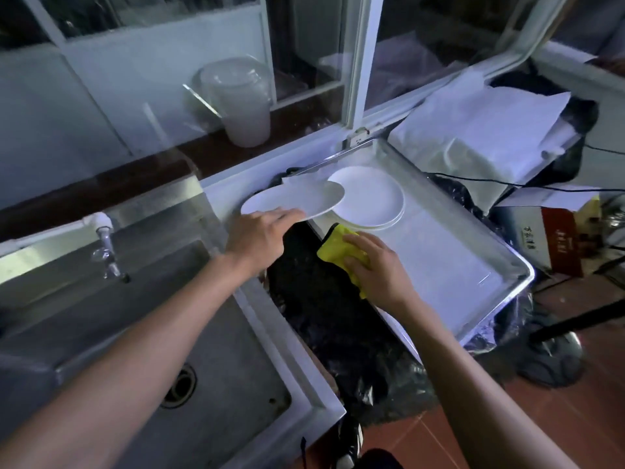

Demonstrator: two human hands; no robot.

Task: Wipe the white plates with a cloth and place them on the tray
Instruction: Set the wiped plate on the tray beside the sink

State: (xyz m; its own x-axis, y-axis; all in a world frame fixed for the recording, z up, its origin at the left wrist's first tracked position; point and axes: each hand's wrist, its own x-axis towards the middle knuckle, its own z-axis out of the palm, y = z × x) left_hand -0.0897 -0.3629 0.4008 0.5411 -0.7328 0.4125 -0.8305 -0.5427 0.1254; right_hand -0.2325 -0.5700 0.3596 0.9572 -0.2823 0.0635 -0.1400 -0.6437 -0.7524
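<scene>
Left hand (258,240) grips a plate (291,203); right hand (378,265) clutches the cloth (333,247). Lower it level onto the stack (372,198) at two o'clock.

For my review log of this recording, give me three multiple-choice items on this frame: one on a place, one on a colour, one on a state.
1. Where does the stack of white plates lie?
A. in the sink
B. on the tray
C. on the window ledge

2. What colour is the cloth?
A. yellow
B. blue
C. red

3. What is the left hand doing?
A. hanging idle
B. turning the tap
C. holding a white plate

Answers: 1 B, the stack sits at the tray's far end. 2 A, yellow shows under the right hand. 3 C, its fingers grip the plate's near rim, held over the stack's edge.
</scene>
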